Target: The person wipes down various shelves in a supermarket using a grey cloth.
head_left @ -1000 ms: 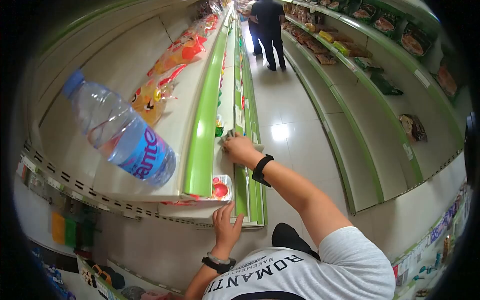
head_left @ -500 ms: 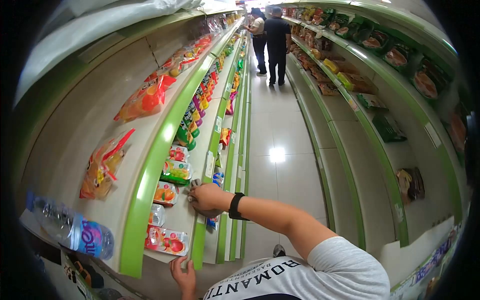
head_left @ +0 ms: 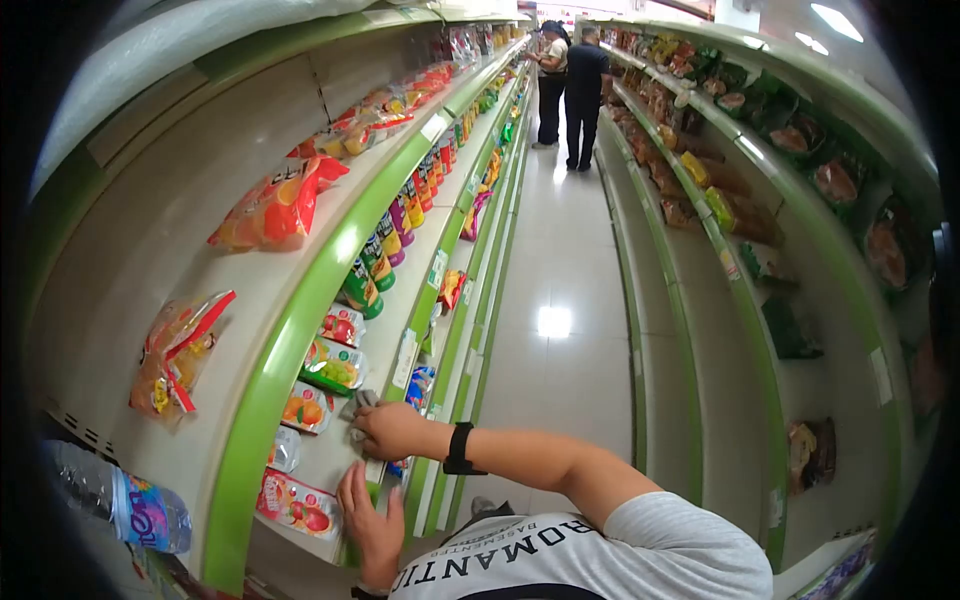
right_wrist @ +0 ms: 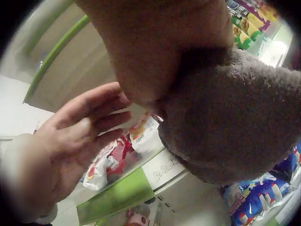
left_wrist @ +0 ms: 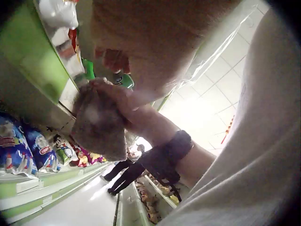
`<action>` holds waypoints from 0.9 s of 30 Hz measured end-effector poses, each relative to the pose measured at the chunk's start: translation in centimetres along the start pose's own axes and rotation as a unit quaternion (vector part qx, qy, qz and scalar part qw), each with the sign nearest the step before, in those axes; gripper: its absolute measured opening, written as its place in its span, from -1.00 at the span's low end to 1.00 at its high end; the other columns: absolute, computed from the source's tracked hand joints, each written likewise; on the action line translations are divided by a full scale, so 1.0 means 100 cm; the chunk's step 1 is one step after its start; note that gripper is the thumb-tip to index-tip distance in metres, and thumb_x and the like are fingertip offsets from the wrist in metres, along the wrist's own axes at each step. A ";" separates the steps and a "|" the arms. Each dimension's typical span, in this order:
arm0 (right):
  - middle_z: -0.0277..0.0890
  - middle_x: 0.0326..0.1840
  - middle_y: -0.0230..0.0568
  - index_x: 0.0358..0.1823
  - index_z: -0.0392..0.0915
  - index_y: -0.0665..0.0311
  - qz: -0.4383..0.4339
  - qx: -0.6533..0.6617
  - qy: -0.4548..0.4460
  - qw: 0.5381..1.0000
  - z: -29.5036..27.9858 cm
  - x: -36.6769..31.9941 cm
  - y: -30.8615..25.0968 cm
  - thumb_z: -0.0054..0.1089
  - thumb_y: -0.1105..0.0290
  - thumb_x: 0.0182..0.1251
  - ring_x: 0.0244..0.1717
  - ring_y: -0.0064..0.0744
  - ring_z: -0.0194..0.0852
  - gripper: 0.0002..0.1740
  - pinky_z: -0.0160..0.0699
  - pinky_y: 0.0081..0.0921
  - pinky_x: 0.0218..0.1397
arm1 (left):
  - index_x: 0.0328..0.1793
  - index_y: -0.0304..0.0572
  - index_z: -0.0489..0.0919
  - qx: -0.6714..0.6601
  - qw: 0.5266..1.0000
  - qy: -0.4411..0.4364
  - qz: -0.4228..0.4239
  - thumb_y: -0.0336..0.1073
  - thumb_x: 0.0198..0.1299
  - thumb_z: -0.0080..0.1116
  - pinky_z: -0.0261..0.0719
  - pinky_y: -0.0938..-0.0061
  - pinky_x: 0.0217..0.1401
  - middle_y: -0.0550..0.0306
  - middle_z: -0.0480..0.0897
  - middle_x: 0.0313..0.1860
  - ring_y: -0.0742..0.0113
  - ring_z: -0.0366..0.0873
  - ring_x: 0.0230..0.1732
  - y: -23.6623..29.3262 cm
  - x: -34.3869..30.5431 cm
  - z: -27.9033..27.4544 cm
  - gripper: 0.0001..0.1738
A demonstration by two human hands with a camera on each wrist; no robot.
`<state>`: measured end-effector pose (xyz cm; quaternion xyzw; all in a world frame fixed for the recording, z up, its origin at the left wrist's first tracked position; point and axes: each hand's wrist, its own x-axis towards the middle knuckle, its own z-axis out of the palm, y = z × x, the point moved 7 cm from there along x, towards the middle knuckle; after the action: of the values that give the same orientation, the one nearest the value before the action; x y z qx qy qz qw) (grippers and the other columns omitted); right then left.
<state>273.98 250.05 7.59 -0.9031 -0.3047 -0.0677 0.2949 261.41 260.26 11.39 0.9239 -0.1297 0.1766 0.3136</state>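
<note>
My right hand (head_left: 393, 430) grips a grey plush cloth (right_wrist: 235, 122) over the front part of a shelf. Part of the cloth pokes out past the fingers, and it bulges below the hand in the right wrist view. My left hand (head_left: 372, 522) is beside the shelf's front edge with its fingers spread and nothing in it. Close to the left fingers lies a red fruit-picture pack (head_left: 298, 503). Behind the cloth sit an orange-picture pack (head_left: 307, 408), a green grape-picture pack (head_left: 333, 366) and a small clear-and-white pack (head_left: 284, 449).
A water bottle (head_left: 150, 512) lies at the near end of the upper shelf, with bagged snacks (head_left: 278, 205) further along. Green cans (head_left: 362, 288) line the lower shelf. Blue bags (left_wrist: 40, 146) sit below. Two people (head_left: 586, 95) stand down the aisle; more shelving (head_left: 700, 330) runs along the right.
The head view has swung up, showing more aisle and lower-shelf packs. My right hand, still holding the cloth, has come nearer along the shelf. The left hand has moved closer to it.
</note>
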 end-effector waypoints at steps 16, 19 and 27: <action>0.67 -0.08 0.15 0.21 0.59 0.25 0.091 0.218 0.024 0.971 -0.084 0.005 0.089 0.27 0.19 0.27 -0.15 0.12 0.69 -0.49 0.66 -0.12 -0.04 | 0.43 -0.29 0.46 0.124 0.990 -0.014 -0.062 -0.17 0.22 0.31 0.38 0.05 0.40 -0.11 0.54 0.36 -0.14 0.47 0.32 -0.032 0.061 0.054 -0.33; 0.66 -0.04 0.14 0.21 0.59 0.26 0.114 0.259 0.120 0.952 -0.106 0.015 0.147 0.29 0.18 0.29 -0.08 0.13 0.68 -0.50 0.65 -0.16 0.02 | 0.23 -0.23 0.61 0.146 0.986 0.033 -0.079 -0.18 0.23 0.31 0.45 0.09 0.26 -0.03 0.63 0.17 -0.09 0.54 0.17 -0.024 0.073 0.057 -0.52; 0.54 0.35 -0.03 0.33 0.50 0.22 -0.132 -0.034 -0.052 0.989 -0.088 0.063 0.164 0.30 0.16 0.29 0.06 0.19 0.63 -0.40 0.67 -0.08 0.13 | -0.03 -0.17 0.70 0.221 0.942 0.194 -0.162 -0.31 0.28 0.29 0.52 0.14 -0.03 0.04 0.64 -0.16 -0.04 0.56 -0.10 -0.019 0.097 0.073 -0.81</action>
<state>289.22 237.70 8.60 -0.8669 -0.4337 -0.0694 0.2359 272.59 255.92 8.96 0.9265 0.1276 0.3231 0.1449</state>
